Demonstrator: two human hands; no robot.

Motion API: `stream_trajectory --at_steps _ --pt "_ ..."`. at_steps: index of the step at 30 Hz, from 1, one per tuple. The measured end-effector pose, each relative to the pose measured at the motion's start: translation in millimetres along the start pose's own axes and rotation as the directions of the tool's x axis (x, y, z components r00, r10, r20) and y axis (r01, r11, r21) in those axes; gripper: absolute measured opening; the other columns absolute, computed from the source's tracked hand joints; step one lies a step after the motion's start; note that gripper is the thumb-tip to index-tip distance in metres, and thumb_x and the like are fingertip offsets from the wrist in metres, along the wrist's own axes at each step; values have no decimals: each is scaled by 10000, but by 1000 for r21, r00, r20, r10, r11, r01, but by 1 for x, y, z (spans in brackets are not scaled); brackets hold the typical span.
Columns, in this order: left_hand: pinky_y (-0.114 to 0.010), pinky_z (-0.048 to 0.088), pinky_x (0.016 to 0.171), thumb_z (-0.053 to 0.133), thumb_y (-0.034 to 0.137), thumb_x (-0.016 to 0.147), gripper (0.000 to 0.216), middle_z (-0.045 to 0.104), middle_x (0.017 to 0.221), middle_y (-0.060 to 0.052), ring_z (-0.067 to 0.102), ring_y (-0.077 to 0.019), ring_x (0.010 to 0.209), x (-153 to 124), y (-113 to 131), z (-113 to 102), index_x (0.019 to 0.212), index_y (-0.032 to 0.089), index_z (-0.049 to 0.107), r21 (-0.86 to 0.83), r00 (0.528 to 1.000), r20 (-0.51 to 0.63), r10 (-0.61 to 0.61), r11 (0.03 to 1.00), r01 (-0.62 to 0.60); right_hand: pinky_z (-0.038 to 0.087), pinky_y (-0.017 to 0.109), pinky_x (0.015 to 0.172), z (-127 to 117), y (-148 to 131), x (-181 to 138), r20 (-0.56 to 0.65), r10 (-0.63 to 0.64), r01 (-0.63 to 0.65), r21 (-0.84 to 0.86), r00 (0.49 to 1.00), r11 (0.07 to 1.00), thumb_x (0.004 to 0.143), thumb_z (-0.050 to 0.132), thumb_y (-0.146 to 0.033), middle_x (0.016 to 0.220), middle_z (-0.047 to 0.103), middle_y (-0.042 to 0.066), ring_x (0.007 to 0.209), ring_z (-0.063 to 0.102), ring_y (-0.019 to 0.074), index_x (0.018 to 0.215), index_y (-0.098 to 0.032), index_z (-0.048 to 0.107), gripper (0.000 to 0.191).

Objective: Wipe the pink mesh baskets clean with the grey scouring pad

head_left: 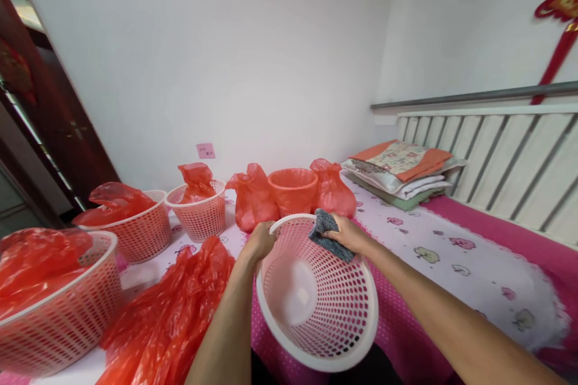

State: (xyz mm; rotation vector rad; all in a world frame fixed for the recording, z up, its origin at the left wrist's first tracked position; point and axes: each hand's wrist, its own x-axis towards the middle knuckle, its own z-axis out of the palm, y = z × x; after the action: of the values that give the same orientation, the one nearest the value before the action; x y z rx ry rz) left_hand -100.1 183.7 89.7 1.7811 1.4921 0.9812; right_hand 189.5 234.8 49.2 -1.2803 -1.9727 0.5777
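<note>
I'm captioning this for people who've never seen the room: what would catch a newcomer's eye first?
Probably the white-rimmed pink basket at lower center, its mouth facing the camera, its rim held by the left hand while the right hand holds a gray cloth. Next come the crumpled red plastic heap at lower left and the red ornament at upper right.
</note>
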Motion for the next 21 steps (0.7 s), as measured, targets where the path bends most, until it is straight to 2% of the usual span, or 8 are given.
stream_trajectory --at_steps 4,6,9,11,14,18,21 --pt "-272 336 629 622 86 723 117 532 599 58 470 -143 621 2 -8 0 680 189 654 -30 996 -84 -33 999 31 609 415 933 5 23 -29 -36 162 -148 250 986 957 827 775 -313 1110 843 98 1039 791 301 1085 -193 733 287" --pt "-274 365 633 646 102 719 99 566 594 47 509 -157 629 3 -10 0 693 186 690 -55 991 -122 -52 997 45 632 383 826 10 30 -48 -61 287 -246 371 956 895 782 821 -390 994 850 88 919 806 291 1026 -196 746 321" --pt "-284 411 652 664 79 711 125 626 597 28 560 -172 632 3 -9 1 724 171 748 -101 984 -161 -71 993 56 602 336 587 18 36 -76 -8 411 -348 517 912 782 729 848 -563 775 809 49 651 764 255 973 -216 725 442" --pt "-290 435 671 652 48 729 173 665 617 17 579 -170 627 4 -8 1 757 160 780 -124 978 -192 -78 991 54 588 327 542 22 37 -89 -1 440 -357 583 898 730 692 856 -626 720 788 37 602 748 250 955 -228 715 497" --pt "-300 477 726 632 27 786 227 742 706 -15 637 -184 686 7 -5 1 839 155 813 -137 955 -283 -84 989 47 609 345 570 26 32 -98 -70 469 -314 655 880 688 639 873 -656 729 792 60 643 767 272 918 -218 720 541" --pt "-309 514 797 612 14 847 257 797 826 -58 709 -216 823 12 -5 4 916 152 817 -132 907 -408 -106 990 57 623 357 605 36 18 -100 -181 546 -275 710 818 648 541 910 -686 737 801 87 678 779 292 866 -184 753 618" --pt "-328 538 810 599 30 889 286 813 889 -82 729 -226 813 14 -7 10 1052 138 808 -140 870 -469 -151 985 96 641 353 676 52 8 -105 -193 591 -247 776 784 581 502 941 -695 820 835 106 767 805 301 917 -161 805 689"
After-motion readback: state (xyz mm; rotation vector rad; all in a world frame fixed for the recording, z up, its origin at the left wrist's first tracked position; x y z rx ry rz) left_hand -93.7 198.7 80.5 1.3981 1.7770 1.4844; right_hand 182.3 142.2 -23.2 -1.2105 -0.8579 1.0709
